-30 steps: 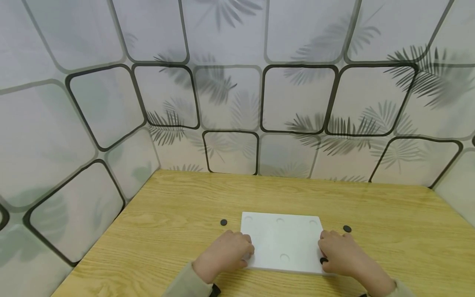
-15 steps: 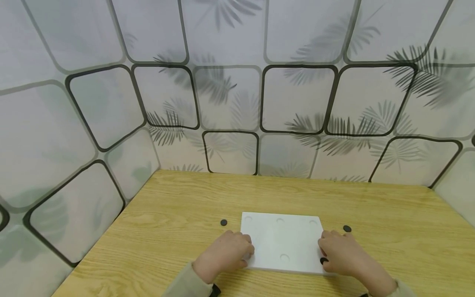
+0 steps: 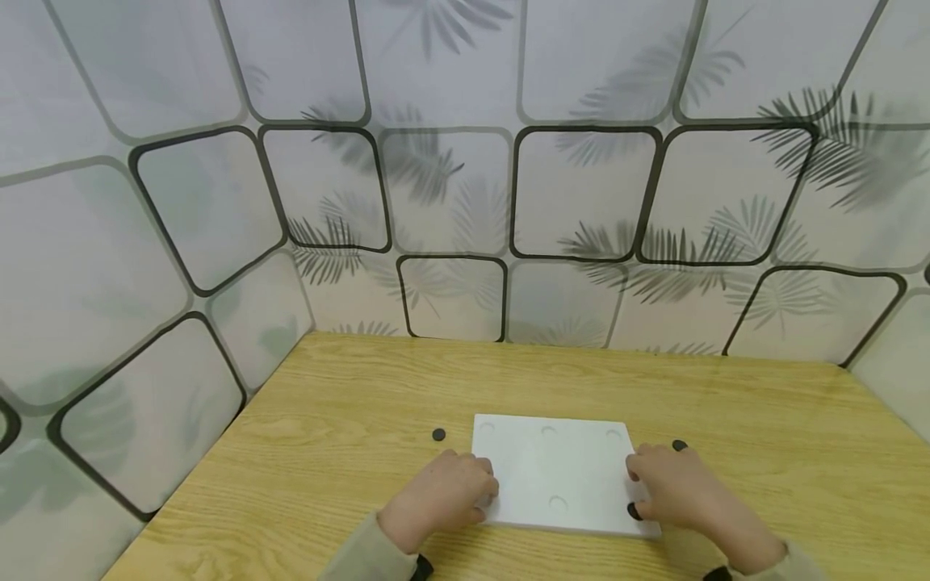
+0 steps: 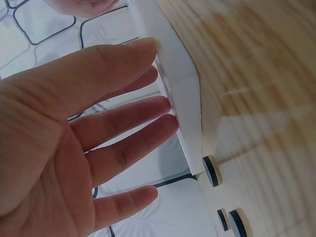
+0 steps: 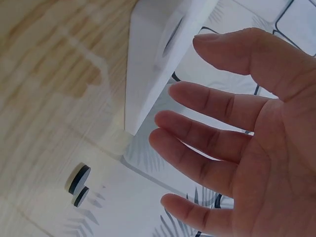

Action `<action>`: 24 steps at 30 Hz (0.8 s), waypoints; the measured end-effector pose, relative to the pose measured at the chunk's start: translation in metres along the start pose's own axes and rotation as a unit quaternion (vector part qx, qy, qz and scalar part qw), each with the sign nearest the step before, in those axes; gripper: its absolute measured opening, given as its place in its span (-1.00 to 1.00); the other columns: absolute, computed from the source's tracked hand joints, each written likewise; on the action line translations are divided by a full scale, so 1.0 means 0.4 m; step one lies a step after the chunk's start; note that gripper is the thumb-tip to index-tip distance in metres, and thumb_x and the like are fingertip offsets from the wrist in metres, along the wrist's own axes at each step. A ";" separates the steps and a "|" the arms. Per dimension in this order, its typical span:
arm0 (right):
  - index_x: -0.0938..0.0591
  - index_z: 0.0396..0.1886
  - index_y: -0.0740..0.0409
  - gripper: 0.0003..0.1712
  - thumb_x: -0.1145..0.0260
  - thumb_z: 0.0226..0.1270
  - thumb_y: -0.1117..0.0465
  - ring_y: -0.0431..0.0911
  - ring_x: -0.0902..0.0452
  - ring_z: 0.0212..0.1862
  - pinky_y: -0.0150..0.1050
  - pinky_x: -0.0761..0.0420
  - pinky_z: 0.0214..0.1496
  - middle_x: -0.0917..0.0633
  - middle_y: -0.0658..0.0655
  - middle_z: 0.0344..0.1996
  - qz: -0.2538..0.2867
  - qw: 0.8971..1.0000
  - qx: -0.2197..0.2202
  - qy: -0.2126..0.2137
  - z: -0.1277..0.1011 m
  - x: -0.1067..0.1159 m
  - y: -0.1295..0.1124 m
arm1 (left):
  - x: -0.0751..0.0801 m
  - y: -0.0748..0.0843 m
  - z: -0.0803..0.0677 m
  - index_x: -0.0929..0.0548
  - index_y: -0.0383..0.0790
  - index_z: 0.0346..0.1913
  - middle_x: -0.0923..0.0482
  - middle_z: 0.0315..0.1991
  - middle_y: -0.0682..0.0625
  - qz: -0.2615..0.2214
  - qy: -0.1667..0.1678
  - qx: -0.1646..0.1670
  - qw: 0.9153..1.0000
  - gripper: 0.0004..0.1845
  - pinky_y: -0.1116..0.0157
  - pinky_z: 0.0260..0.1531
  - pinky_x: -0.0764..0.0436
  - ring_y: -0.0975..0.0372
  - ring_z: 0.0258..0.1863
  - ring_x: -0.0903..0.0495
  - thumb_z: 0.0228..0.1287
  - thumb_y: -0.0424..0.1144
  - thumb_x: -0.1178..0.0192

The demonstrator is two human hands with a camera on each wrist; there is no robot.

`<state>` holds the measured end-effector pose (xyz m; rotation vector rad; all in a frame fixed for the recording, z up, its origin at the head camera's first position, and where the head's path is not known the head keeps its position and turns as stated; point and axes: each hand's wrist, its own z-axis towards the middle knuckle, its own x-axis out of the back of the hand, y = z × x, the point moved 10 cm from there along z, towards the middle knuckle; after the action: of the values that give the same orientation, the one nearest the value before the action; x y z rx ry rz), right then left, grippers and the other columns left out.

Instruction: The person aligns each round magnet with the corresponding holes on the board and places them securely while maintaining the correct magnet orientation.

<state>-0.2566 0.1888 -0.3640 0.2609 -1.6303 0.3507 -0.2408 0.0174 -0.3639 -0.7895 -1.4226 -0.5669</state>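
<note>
A white board [image 3: 559,468] with shallow round recesses lies on the wooden table. My left hand [image 3: 443,492] is at its left edge; in the left wrist view the thumb and fingertips touch or nearly touch the board [image 4: 185,98], the fingers fairly straight. My right hand [image 3: 672,484] is by the right edge, and in the right wrist view its spread fingers stand a little apart from the board [image 5: 148,64]. A black disc [image 3: 634,511] shows at the front right recess, partly behind the right thumb. The front left recess is mostly hidden by the left hand.
One black disc [image 3: 438,434] lies on the table left of the board, another black disc [image 3: 679,445] on the right. The wrist views show more black discs [image 4: 238,224] on the table. A patterned curtain [image 3: 574,194] stands behind and to the left.
My right hand has shifted slightly right, away from the board's edge, and uncovered the front right corner. The left hand and the board have stayed in place.
</note>
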 end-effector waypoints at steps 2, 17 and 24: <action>-0.48 -0.53 0.06 -0.73 -0.42 -0.21 0.16 -0.16 -0.27 -0.51 -0.13 -0.32 -0.52 -0.39 -0.07 -0.57 0.007 1.000 -0.005 -0.004 0.001 0.000 0.005 | 0.000 0.000 0.001 -0.65 0.09 -0.42 -0.40 -0.54 0.23 0.001 0.000 0.000 1.000 -0.87 0.40 -0.59 -0.27 0.38 -0.59 -0.32 -0.12 -0.13 -0.36; -0.52 -0.46 0.09 -0.75 -0.39 -0.16 0.16 -0.16 -0.33 -0.51 -0.15 -0.38 -0.52 -0.44 -0.03 -0.52 0.008 1.000 -0.010 -0.004 -0.008 0.006 0.035 | 0.007 0.002 -0.001 -0.65 0.10 -0.44 -0.39 -0.55 0.23 0.017 0.005 0.003 1.000 -0.87 0.38 -0.60 -0.26 0.38 -0.58 -0.34 -0.14 -0.11 -0.35; -0.52 -0.47 0.09 -0.68 -0.41 -0.16 0.03 -0.15 -0.37 -0.52 -0.13 -0.40 -0.55 -0.46 -0.03 -0.52 -0.012 1.000 -0.017 0.012 -0.018 0.015 0.064 | 0.006 0.001 0.001 -0.64 0.10 -0.45 -0.39 -0.55 0.23 0.019 0.003 0.003 1.000 -0.88 0.37 -0.59 -0.26 0.36 -0.59 -0.34 -0.14 -0.11 -0.35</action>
<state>-0.2601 0.2155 -0.3596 0.2496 -1.6077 0.3058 -0.2404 0.0183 -0.3618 -0.8067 -1.3996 -0.5349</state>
